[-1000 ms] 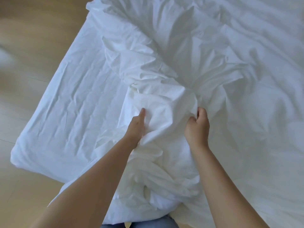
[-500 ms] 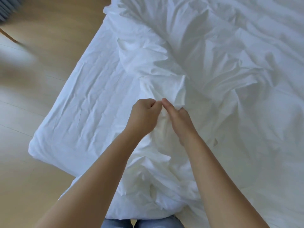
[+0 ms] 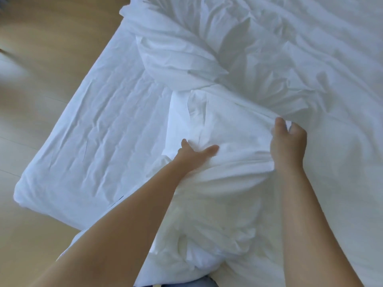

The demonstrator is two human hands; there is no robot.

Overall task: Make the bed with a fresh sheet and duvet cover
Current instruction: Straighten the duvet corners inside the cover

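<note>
The sheet (image 3: pixel 99 131) looks done, as far as I can judge. It lies flat over the bed at 9 o'clock, creased but pulled round the mattress corner at 8 o'clock, with the wooden floor (image 3: pixel 41 59) beyond it. The duvet cover (image 3: pixel 228 121) is the part left to do. It sits in a crumpled white heap across the middle of the bed, running from a twisted roll at 12 o'clock down to a puffy bundle at 6 o'clock, just in front of me. Nothing is spread or squared yet, so I'd put the job at about halfway.

My right grip (image 3: pixel 288 148), at 3 o'clock of the heap, is pinching a gathered edge of the cover between thumb and fingertips, and the cloth pulls taut from that pinch toward 10 o'clock. My left grip (image 3: pixel 193 158), near the centre, is pushed into the cloth. The thumb lies out on top and most of the fingers are hidden under a fold, so I cannot tell whether they have closed on anything.

The cover is the only container here, and I can't see into it. The bundle at 6 o'clock looks thick enough to be the duvet, but everything is white and I cannot tell whether it is inside the cover or merely wrapped in it. What remains, I think, is finding the corners, shaking the cover out and laying it flat.
</note>
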